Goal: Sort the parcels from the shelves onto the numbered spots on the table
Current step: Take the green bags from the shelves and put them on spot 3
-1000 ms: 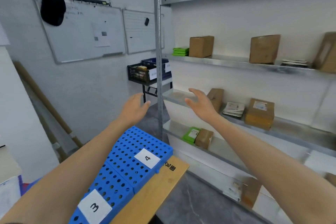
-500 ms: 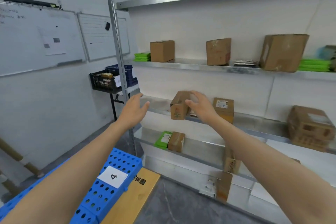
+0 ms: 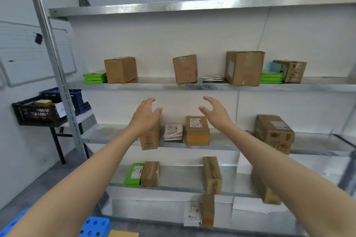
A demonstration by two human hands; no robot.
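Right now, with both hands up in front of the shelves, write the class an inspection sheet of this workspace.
Surface: only a corner of the wooden table and a blue perforated tray show; no number in view.
Job's things: cardboard boxes and green mailers on the metal shelves; labelled box and white mailer on the middle one.
Clutter: black crate on a side table.
Grips: left hand and right hand open, holding nothing, raised before the shelves.
Cables: nothing seen.
Surroundings: whiteboard on the left wall.
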